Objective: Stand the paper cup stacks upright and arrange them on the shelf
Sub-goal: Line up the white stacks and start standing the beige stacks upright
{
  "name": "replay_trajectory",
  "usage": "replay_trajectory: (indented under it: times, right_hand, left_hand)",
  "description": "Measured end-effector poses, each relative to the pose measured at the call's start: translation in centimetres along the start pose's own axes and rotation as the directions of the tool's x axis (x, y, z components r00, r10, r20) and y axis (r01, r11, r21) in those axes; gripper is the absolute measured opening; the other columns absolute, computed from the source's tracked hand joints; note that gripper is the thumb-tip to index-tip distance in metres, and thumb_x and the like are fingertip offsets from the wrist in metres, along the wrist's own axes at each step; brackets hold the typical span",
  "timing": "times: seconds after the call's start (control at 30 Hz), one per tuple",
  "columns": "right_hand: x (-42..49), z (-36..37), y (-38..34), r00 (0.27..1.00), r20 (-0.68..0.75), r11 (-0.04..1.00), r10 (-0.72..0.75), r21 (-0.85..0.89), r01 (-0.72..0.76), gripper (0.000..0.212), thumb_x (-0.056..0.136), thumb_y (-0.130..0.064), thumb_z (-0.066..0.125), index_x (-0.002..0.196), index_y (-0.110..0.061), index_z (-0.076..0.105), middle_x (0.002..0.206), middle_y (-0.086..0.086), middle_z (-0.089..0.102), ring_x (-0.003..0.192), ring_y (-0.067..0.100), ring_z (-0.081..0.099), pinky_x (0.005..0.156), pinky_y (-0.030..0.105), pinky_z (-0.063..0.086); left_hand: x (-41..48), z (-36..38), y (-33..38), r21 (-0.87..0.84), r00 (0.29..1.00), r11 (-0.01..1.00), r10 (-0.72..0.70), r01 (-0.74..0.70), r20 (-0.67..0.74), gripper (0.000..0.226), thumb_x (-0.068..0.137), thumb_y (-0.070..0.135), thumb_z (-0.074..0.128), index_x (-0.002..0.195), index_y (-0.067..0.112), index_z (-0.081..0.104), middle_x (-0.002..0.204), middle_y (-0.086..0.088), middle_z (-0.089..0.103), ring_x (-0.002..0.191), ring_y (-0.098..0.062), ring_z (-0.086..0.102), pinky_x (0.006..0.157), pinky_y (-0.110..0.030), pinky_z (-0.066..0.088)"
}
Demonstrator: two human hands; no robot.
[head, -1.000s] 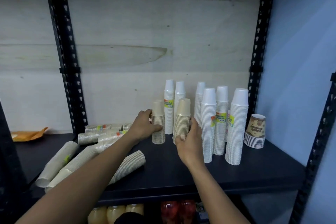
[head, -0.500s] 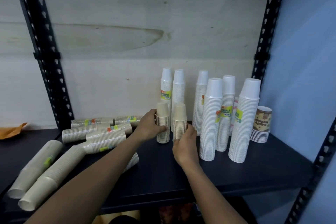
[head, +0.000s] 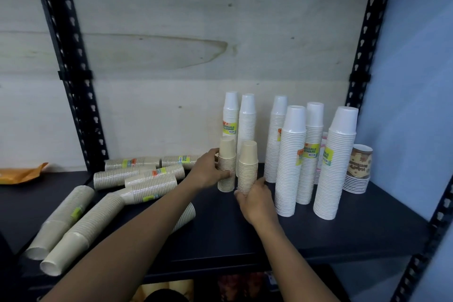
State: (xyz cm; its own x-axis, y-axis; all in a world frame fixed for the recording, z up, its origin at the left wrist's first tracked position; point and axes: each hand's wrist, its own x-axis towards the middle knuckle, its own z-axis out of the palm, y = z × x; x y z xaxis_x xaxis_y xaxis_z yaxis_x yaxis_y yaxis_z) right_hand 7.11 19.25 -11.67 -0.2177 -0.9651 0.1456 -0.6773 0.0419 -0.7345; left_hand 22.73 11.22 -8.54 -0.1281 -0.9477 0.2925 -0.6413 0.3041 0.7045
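Shelf (head: 318, 235): dark board between black slotted posts (head: 73, 81), with a pale wood panel (head: 171, 56) behind.
Left beige stack (head: 226, 167): short, upright, rims down, mid-shelf.
Right beige stack (head: 248, 164): same build, upright, just beside the first, on its right.
Left grip (head: 208, 174): closed round the left beige stack at about mid-height, thumb to the front.
Right grip (head: 257, 200): closed round the foot of the right beige stack, fingers on its left side and thumb on its right.
White stacks (head: 290, 162): 6 tall, upright, rims down. 2 stand directly behind the beige pair and 4 to the right. Several carry yellow-green labels.
Lying stacks (head: 137, 174): on their sides at the left end of the shelf, some overlapping. 1 is partly hidden by the left forearm.
Printed cup (head: 360, 162): brown pattern, mouth up, on a low white pile at the far right, near the right post.
Orange bag (head: 22, 174): far left, beyond the left post.
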Motion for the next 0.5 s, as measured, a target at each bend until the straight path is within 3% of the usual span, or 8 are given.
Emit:
replay_trajectory:
  times: [0.07, 0.17, 0.33, 0.4, 0.5]
  right_hand:
    - [-0.3, -0.4, -0.2, 0.999, 0.016, 0.997, 0.027, -0.074, -0.026, 0.081, 0.096, -0.042, 0.063, 0.150, 0.005, 0.027, 0.142, 0.020, 0.052, 0.126, 0.034, 0.055, 0.092, 0.035, 0.048]
    - [-1.0, -0.9, -0.3, 0.999, 0.029, 0.989, -0.024, -0.144, 0.028, 0.054, 0.095, -0.046, 0.061, 0.129, -0.004, 0.054, 0.124, 0.014, 0.062, 0.108, 0.031, 0.064, 0.074, 0.029, 0.044]
    - [-1.6, -2.3, -1.1, 1.000, 0.005, 0.971, -0.031, -0.236, 0.031, 0.043, 0.096, -0.046, 0.060, 0.113, -0.006, 0.064, 0.111, 0.012, 0.065, 0.084, 0.025, 0.059, 0.067, 0.030, 0.043]
    - [-1.8, -2.8, -1.4, 0.999, 0.044, 0.960, -0.002, -0.279, 0.014, 0.047, 0.095, -0.047, 0.061, 0.120, -0.008, 0.062, 0.117, 0.011, 0.061, 0.093, 0.027, 0.061, 0.070, 0.032, 0.043]
    - [-2.5, -2.6, -2.0, 0.994, 0.103, 0.948, -0.042, -0.310, 0.072, 0.051, 0.093, -0.052, 0.061, 0.122, -0.010, 0.062, 0.120, 0.010, 0.059, 0.104, 0.029, 0.062, 0.076, 0.034, 0.048]
  left_hand:
    - [-0.3, -0.7, 0.0, 0.004, 0.999, 0.999, -0.033, 0.033, 0.014, 0.091, 0.075, 0.029, 0.088, 0.150, 0.015, 0.038, 0.123, -0.001, 0.063, 0.104, -0.014, 0.064, 0.087, -0.026, 0.050]
    - [-1.1, -2.2, -0.2, 0.066, 0.996, 0.994, -0.088, 0.088, 0.007, 0.092, 0.076, 0.039, 0.086, 0.151, 0.014, 0.038, 0.129, -0.004, 0.062, 0.113, -0.018, 0.064, 0.098, -0.035, 0.051]
    - [-3.0, -5.8, -0.9, 0.280, 0.988, 0.952, -0.145, 0.126, 0.047, 0.072, 0.083, 0.056, 0.072, 0.140, 0.015, 0.053, 0.128, -0.002, 0.064, 0.118, -0.019, 0.060, 0.095, -0.029, 0.045]
    - [-3.5, -7.1, -1.1, 0.380, 0.987, 0.917, -0.152, 0.122, 0.050, 0.065, 0.085, 0.057, 0.070, 0.134, 0.014, 0.059, 0.126, -0.002, 0.066, 0.120, -0.021, 0.058, 0.099, -0.032, 0.045]
    - [-4.2, -8.7, -1.6, 0.473, 0.990, 0.876, -0.131, 0.095, 0.044, 0.049, 0.088, 0.054, 0.067, 0.118, 0.015, 0.070, 0.117, -0.002, 0.068, 0.114, -0.021, 0.060, 0.091, -0.030, 0.047]
